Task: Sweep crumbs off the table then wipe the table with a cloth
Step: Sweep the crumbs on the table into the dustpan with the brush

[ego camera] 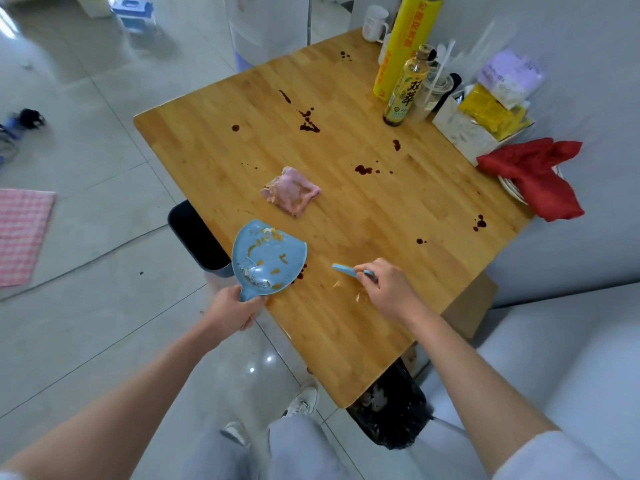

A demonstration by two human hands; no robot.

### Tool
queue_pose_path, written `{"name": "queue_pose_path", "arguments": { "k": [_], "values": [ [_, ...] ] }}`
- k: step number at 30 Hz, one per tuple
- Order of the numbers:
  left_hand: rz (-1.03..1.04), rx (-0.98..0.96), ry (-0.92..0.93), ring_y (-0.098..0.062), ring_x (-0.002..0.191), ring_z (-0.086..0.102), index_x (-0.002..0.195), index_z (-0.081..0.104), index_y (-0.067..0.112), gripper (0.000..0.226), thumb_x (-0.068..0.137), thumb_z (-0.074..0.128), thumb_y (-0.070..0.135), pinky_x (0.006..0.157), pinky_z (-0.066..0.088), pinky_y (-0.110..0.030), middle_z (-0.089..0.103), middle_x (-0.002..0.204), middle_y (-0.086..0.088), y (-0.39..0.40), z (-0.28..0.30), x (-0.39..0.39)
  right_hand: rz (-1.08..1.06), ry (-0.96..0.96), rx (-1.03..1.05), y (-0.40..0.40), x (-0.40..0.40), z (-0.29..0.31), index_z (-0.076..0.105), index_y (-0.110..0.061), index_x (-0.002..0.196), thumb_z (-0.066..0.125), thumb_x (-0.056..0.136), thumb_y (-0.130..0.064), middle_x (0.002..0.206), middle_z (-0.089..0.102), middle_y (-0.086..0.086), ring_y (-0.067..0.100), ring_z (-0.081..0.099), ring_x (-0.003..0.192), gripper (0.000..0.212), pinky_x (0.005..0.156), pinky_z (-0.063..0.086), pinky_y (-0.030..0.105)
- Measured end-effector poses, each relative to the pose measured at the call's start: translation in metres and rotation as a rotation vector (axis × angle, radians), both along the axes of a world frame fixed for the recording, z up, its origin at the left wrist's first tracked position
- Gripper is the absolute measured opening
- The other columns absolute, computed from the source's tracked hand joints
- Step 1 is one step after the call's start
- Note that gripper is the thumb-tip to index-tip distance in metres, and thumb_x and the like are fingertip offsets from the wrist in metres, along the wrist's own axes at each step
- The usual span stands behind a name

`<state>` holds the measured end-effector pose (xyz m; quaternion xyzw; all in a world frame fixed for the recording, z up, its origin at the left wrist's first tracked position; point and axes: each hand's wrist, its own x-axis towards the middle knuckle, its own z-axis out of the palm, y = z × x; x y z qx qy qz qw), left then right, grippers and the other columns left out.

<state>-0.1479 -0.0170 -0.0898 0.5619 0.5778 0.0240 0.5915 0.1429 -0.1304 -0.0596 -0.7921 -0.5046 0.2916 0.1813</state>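
Your left hand (232, 311) is wrapped around the short handle of the blue dustpan (268, 256), holding it at the near-left edge of the wooden table (363, 220) with its pan tilted up toward you; several orange-yellow scraps and some pale bits lie inside it. Your right hand (389, 289) pinches the handle of a small blue brush (351, 271) with curled fingers, the handle pointing left toward the dustpan while the bristle end is hidden under your hand. A small scatter of crumbs (349, 289) lies on the wood just beside that hand, between it and the dustpan. The folded pink cloth (291, 191), stained brownish along its edges, lies flat near the middle of the table, apart from both hands. Dark red spills (309, 123) dot the tabletop in many spots, from the far side to the right edge. At the far right corner stand a yellow roll (407, 43), a tea bottle (407, 90), a white mug (375, 23) and a white box (465, 133) with yellow packets, and a red cloth (538, 173) is draped over a plate at the table's right edge. A dark bin (194, 233) sits on the floor under the left edge.
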Motion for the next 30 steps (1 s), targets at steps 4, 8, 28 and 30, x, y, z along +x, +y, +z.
{"name": "queue_pose_path", "arguments": {
  "k": [4,8,28,30],
  "values": [
    [-0.031,-0.043,-0.008,-0.014,0.048,0.05,0.085,0.057,0.008,0.022,0.093,0.069,0.026,0.05,0.043,-0.026,0.053,0.064,-0.005,-0.02,-0.004,-0.014,-0.041,-0.001,-0.01,-0.023,-0.003,0.01,0.071,-0.019,0.116,0.053,0.102,-0.022,0.091,0.054,-0.004,0.004,0.05,0.068,0.024,0.059,0.034,0.015],
    [-0.081,-0.099,-0.002,-0.012,0.043,0.045,0.075,0.053,0.011,0.03,0.093,0.07,0.027,0.045,0.039,-0.022,0.049,0.052,0.0,-0.036,-0.01,-0.045,-0.186,-0.049,0.058,-0.019,0.006,0.023,0.07,-0.019,0.116,0.052,0.103,-0.024,0.092,0.056,-0.005,0.008,0.05,0.067,0.023,0.055,0.036,0.016],
    [-0.265,-0.16,0.186,-0.014,0.051,0.056,0.097,0.065,0.011,0.018,0.089,0.07,0.027,0.049,0.047,-0.024,0.058,0.068,-0.003,-0.095,-0.084,-0.118,-0.386,-0.124,0.106,-0.059,-0.006,0.035,0.069,-0.02,0.115,0.048,0.104,-0.026,0.098,0.062,0.001,0.007,0.049,0.058,0.024,0.05,0.037,0.015],
    [-0.335,-0.138,0.191,-0.013,0.051,0.057,0.091,0.063,0.014,0.014,0.09,0.069,0.027,0.05,0.048,-0.024,0.059,0.068,-0.002,-0.094,-0.09,-0.107,-0.443,-0.217,0.082,-0.064,0.005,0.023,0.069,-0.018,0.119,0.045,0.104,-0.027,0.107,0.065,0.005,0.013,0.053,0.078,0.029,0.067,0.041,0.027]
  ]
}}
